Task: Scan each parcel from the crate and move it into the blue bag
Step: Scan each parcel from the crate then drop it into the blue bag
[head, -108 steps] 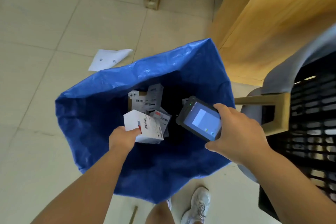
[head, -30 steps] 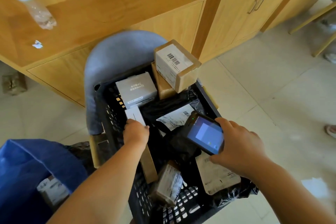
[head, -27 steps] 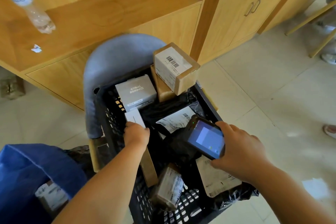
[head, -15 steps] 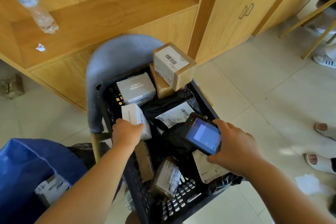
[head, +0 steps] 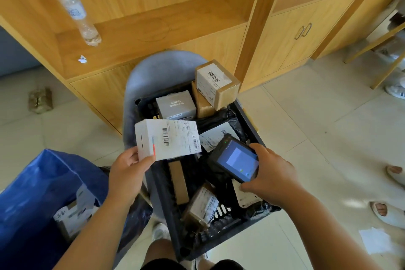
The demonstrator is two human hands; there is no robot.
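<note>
While the left hand (head: 128,171) pinches a white box parcel (head: 166,138) by its lower left corner, thumb on the front face, the box hangs above the left rim of the black crate (head: 162,193), its barcode label turned up toward the camera. The right hand (head: 270,178) is wrapped around a dark handheld scanner (head: 235,159), whose lit blue screen faces upward; the scanner sits just to the right of the held box, over the middle of the crate, with its top end pointing toward the label.

The crate rests on a grey chair (head: 153,68) and holds more parcels. A brown carton with a white label (head: 215,83) stands highest at the far end, on top of another brown box. Beside it to the left lies a grey box (head: 175,105), partly hidden by the held parcel. Black plastic mailers with white labels (head: 215,136) fill the centre and right side, a narrow brown box (head: 178,182) lies along the left wall, and a taped brown packet (head: 202,204) tilts near the front.

The blue bag (head: 32,193) stands open on the floor at the lower left, beside the chair, with a white-labelled parcel visible inside. Behind the chair is a wooden shelf unit (head: 153,17), on which a clear plastic bottle (head: 76,11) with a green cap stands. The person's shoes show on the tiled floor under the crate.
</note>
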